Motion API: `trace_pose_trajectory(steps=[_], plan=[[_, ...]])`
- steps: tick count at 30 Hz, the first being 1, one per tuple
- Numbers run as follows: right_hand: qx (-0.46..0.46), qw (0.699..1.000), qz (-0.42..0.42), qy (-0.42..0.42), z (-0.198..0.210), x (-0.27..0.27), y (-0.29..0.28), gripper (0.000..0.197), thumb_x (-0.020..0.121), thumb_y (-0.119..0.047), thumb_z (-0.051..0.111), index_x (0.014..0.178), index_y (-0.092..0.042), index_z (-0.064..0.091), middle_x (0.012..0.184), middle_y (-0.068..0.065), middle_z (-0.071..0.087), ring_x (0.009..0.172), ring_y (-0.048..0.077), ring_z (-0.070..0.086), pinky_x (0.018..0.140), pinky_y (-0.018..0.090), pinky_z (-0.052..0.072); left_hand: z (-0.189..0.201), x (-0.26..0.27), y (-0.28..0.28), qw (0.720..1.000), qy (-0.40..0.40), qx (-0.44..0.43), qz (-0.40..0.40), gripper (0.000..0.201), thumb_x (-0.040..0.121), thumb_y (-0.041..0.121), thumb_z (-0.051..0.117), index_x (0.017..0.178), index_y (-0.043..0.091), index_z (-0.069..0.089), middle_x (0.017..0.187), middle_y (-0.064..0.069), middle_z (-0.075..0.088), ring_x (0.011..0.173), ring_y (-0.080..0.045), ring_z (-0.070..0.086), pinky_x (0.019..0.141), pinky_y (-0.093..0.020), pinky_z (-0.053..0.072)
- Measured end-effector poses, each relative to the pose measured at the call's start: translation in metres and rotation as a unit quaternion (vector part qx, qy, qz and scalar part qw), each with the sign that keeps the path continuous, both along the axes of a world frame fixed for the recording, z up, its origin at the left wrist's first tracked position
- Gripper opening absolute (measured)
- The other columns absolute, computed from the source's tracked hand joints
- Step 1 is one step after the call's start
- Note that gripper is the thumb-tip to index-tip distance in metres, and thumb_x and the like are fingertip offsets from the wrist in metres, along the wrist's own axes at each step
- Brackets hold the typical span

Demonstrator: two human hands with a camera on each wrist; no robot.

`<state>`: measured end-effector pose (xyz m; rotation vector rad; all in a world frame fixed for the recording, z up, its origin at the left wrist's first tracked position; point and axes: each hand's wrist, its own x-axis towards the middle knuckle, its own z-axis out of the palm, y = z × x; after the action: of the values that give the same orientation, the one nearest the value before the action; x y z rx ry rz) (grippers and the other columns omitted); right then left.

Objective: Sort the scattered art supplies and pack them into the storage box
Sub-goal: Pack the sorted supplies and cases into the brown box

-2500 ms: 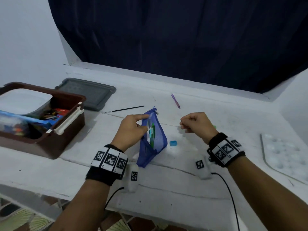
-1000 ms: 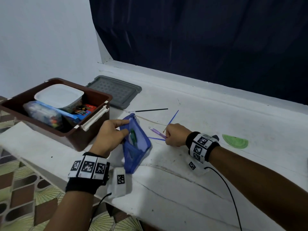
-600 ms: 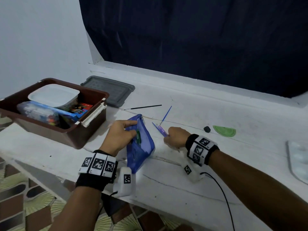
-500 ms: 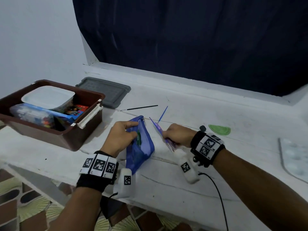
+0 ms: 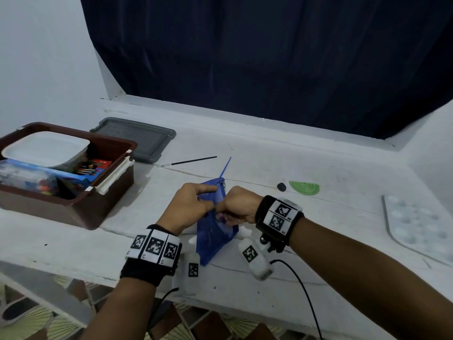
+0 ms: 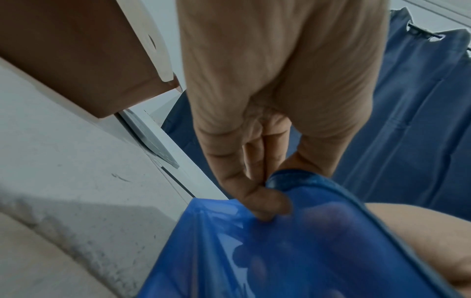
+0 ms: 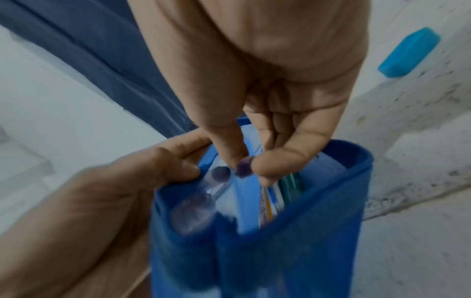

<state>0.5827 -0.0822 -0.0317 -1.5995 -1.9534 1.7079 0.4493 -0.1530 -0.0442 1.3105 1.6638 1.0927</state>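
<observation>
A blue mesh pouch stands on the white table between my hands. My left hand pinches its upper rim and holds the mouth wide. In the right wrist view my right hand pinches the end of a purple pen and is down in the pouch mouth. A green pen and other sticks are inside. The brown storage box sits at the left, holding a white tub and coloured supplies. A blue brush lies just behind the pouch.
A grey lid lies behind the box, with a black brush beside it. A small black piece and a green protractor lie right of my hands. A paint palette is at the far right. A blue eraser lies near the pouch.
My right hand took the purple pen off the table and brought it left into the pouch mouth. My left hand has kept holding the pouch open.
</observation>
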Motion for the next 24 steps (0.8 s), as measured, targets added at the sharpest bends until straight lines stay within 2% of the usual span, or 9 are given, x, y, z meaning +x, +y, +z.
trace_pose_trajectory(steps=[3, 6, 8, 10, 12, 15, 19, 22, 24], plan=[[0.024, 0.999, 0.023, -0.016, -0.004, -0.005, -0.003, 0.013, 0.086, 0.002, 0.058, 0.073, 0.001, 0.061, 0.056, 0.011, 0.060, 0.045, 0.020, 0.054, 0.049, 0.028, 0.048, -0.001, -0.002, 0.000, 1.000, -0.002, 0.005, 0.016, 0.047, 0.077, -0.006, 0.060, 0.118, 0.016, 0.069, 0.078, -0.001, 0.072, 0.070, -0.033, 0.069, 0.073, -0.044, 0.060], [0.078, 0.994, 0.062, -0.052, -0.008, -0.009, -0.002, 0.006, 0.082, -0.004, 0.065, 0.081, 0.001, 0.064, 0.066, 0.016, 0.062, 0.061, 0.027, 0.059, 0.065, 0.039, 0.051, -0.003, -0.007, 0.000, 0.999, -0.011, 0.004, 0.032, 0.048, 0.076, -0.006, 0.059, 0.116, 0.018, 0.068, 0.083, -0.008, 0.073, 0.076, -0.038, 0.070, 0.075, -0.050, 0.058], [0.075, 0.992, 0.089, -0.046, -0.006, -0.010, -0.004, 0.005, 0.084, -0.003, 0.063, 0.085, 0.001, 0.066, 0.066, 0.014, 0.061, 0.060, 0.025, 0.058, 0.064, 0.033, 0.051, -0.004, -0.011, -0.001, 0.999, -0.013, 0.006, 0.040, 0.049, 0.074, -0.004, 0.059, 0.117, 0.017, 0.069, 0.081, -0.012, 0.074, 0.075, -0.039, 0.069, 0.074, -0.051, 0.058], [0.031, 0.993, 0.113, 0.000, -0.003, -0.009, -0.008, 0.015, 0.086, 0.005, 0.055, 0.075, -0.002, 0.063, 0.062, 0.010, 0.054, 0.050, 0.019, 0.052, 0.052, 0.025, 0.047, -0.004, -0.016, -0.004, 0.999, -0.014, 0.008, 0.049, 0.050, 0.074, -0.006, 0.059, 0.118, 0.016, 0.068, 0.083, -0.013, 0.074, 0.077, -0.040, 0.069, 0.074, -0.051, 0.058], [0.008, 0.991, 0.129, 0.029, 0.000, -0.011, -0.010, 0.024, 0.087, 0.007, 0.050, 0.069, -0.004, 0.062, 0.065, 0.011, 0.053, 0.050, 0.019, 0.051, 0.048, 0.023, 0.045, -0.001, -0.021, -0.007, 0.998, -0.020, 0.014, 0.060, 0.049, 0.074, -0.007, 0.058, 0.115, 0.016, 0.069, 0.089, -0.011, 0.074, 0.077, -0.038, 0.069, 0.073, -0.048, 0.059], [0.041, 0.992, 0.107, 0.052, 0.002, -0.018, 0.000, 0.015, 0.091, -0.001, 0.055, 0.082, 0.003, 0.066, 0.077, 0.019, 0.064, 0.061, 0.024, 0.062, 0.059, 0.033, 0.058, 0.007, -0.029, -0.015, 0.995, -0.035, 0.026, 0.089, 0.043, 0.078, -0.011, 0.055, 0.106, 0.019, 0.069, 0.098, -0.006, 0.073, 0.075, -0.028, 0.070, 0.065, -0.040, 0.061], [0.097, 0.992, 0.018, 0.080, 0.011, -0.019, 0.032, 0.012, 0.092, -0.004, 0.058, 0.088, 0.005, 0.065, 0.082, 0.019, 0.066, 0.060, 0.021, 0.063, 0.054, 0.026, 0.057, 0.008, -0.045, -0.026, 0.990, -0.057, 0.028, 0.124, 0.044, 0.079, -0.013, 0.054, 0.082, 0.029, 0.068, 0.086, -0.007, 0.073, 0.065, -0.023, 0.067, 0.063, -0.041, 0.061], [0.128, 0.990, -0.008, 0.058, 0.014, -0.018, 0.068, 0.010, 0.090, -0.001, 0.058, 0.087, 0.006, 0.065, 0.082, 0.024, 0.066, 0.064, 0.028, 0.064, 0.056, 0.032, 0.060, 0.006, -0.059, -0.027, 0.986, -0.054, 0.026, 0.156, 0.040, 0.081, -0.011, 0.054, 0.086, 0.027, 0.066, 0.087, -0.006, 0.071, 0.060, -0.017, 0.063, 0.065, -0.040, 0.060], [0.171, 0.985, 0.017, -0.006, 0.009, -0.021, 0.091, 0.010, 0.089, 0.000, 0.060, 0.081, -0.002, 0.066, 0.083, 0.022, 0.068, 0.066, 0.028, 0.066, 0.062, 0.035, 0.060, 0.006, -0.069, -0.024, 0.983, -0.054, 0.025, 0.173, 0.037, 0.082, -0.009, 0.056, 0.098, 0.023, 0.066, 0.094, -0.009, 0.072, 0.066, -0.022, 0.065, 0.068, -0.044, 0.060]])
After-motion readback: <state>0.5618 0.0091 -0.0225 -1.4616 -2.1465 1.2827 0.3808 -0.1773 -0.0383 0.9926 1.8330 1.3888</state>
